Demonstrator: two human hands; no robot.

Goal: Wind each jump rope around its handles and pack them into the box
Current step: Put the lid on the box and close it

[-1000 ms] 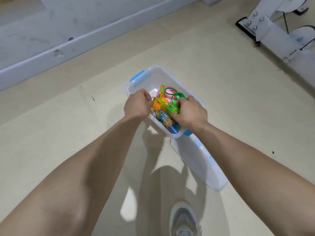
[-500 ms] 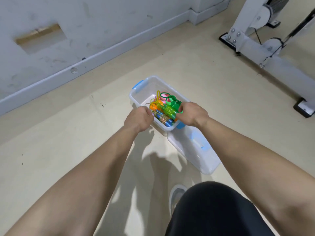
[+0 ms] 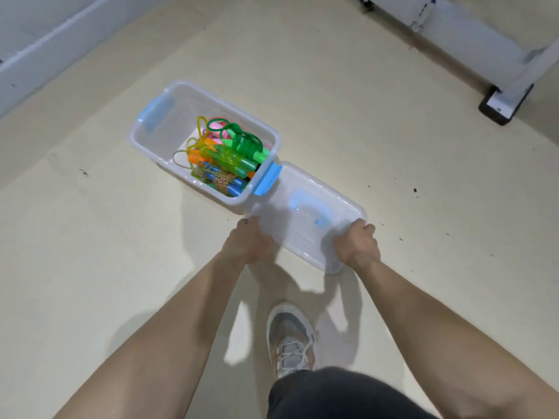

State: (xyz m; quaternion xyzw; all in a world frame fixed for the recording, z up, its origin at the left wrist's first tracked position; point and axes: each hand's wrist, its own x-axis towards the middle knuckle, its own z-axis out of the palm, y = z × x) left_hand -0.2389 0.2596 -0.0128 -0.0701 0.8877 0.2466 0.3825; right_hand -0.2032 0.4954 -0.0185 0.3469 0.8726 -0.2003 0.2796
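A clear plastic box [image 3: 169, 116] with blue latches stands open on the floor. Inside lie several wound jump ropes [image 3: 225, 157] in green, yellow, orange, pink and blue. The clear lid [image 3: 299, 219] lies flat on the floor just right of the box, touching its near corner. My left hand [image 3: 248, 240] grips the lid's near left corner. My right hand [image 3: 357, 243] grips the lid's near right end, fingers curled over its edge.
A white machine frame [image 3: 472, 46] with a black foot [image 3: 502, 107] stands at the far right. A white wall base [image 3: 45, 52] runs along the far left. My grey shoe [image 3: 290, 337] is on the beige floor just behind the lid.
Both hands left the ropes in the box and moved back to the lid on the floor, taking hold of its near corners. The camera dipped down again.
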